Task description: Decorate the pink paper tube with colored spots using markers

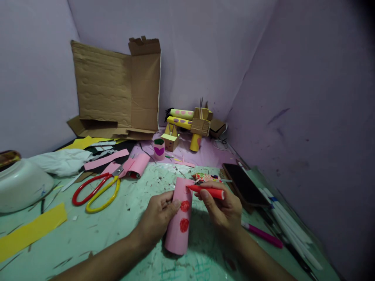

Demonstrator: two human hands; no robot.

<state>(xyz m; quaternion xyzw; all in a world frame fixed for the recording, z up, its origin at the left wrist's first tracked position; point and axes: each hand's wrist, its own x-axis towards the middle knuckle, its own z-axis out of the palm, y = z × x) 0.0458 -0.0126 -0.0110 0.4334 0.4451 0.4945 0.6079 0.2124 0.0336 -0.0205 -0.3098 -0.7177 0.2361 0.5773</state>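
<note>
A pink paper tube (177, 234) stands tilted near the middle of the green table surface. My left hand (160, 214) is closed on its left side, the thumb lying across the front. Two filled red dots show on the tube, with a fainter red mark above them. My right hand (224, 207) pinches a red marker (212, 192), and the marker's tip touches the tube near that upper mark. Behind my right hand lies a small colourful patterned item (209, 177), partly hidden.
Scissors (102, 189) and paper scraps lie left, beside a white container (25, 187). A phone (245, 185), purple marker (265, 236) and white pens (288, 224) are right. Cardboard (117, 86), a small cup (159, 150) and yellow spotted paper figures (181, 123) stand behind.
</note>
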